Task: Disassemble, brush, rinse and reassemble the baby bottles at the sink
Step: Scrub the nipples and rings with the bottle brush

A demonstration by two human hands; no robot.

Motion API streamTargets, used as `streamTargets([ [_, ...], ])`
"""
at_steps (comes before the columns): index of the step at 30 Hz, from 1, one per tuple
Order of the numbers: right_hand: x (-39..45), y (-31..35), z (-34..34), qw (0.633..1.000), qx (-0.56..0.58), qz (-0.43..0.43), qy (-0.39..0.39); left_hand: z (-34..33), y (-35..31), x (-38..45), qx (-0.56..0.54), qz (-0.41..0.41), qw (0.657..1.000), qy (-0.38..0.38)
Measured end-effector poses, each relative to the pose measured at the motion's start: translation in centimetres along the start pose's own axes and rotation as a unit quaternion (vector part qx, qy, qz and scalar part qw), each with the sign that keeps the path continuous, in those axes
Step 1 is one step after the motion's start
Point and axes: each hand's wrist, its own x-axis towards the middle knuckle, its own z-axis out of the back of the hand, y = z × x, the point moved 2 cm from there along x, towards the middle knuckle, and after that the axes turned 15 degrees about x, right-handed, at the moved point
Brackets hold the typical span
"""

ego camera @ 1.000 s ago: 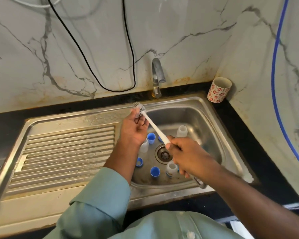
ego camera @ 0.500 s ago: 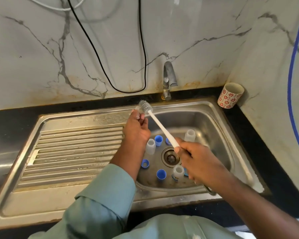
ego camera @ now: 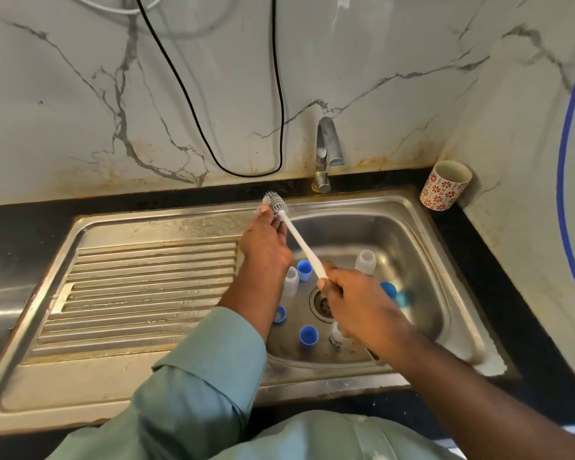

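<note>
Brush angled up and away over the sink

Your right hand [ego camera: 356,303] grips the brush [ego camera: 297,239] handle; bristles point toward the back-left, where your left hand [ego camera: 266,242] fingers pinch something small, can't tell what.

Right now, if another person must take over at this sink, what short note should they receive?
Right hand: grips the handle of the bottle brush.
Left hand: holds a small clear part against the brush head; what part it is cannot be told.
In the sink basin: clear bottles and blue caps lie apart around the drain.
Done: the bottles are disassembled.
Left: finish brushing, rinse everything, reassemble. No water runs from the tap.
</note>
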Motion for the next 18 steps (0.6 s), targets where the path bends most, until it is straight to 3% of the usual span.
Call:
streamTargets([
  [4,-1.1,-0.7,-0.4,0.999,-0.032,0.013,0.021,0.6,-1.0,0.3,-0.043,0.013,0.998,-0.052],
  [8,0.3,-0.3,-0.2,1.0,-0.013,0.013,-0.014,-0.5,0.3,-0.9,-0.033,0.033,0.999,0.019],
  [11,-1.0,-0.9,0.2,0.999,-0.025,0.03,0.009,-0.4,-0.8,-0.3,-0.056,0.031,0.998,0.001],
  [13,-1.5,-0.9,0.1,1.0,-0.003,0.024,0.016,-0.2,-0.4,-0.1,-0.015,0.022,1.0,-0.004],
  [16,-0.1,-0.5,0.8,0.998,0.029,0.025,-0.042,-0.2,1.1,-0.6,0.079,0.024,0.996,0.039],
  [18,-1.1,-1.0,1.3,0.999,-0.006,0.05,-0.021,0.4,0.6,-0.2,0.124,0.008,0.991,0.043],
])
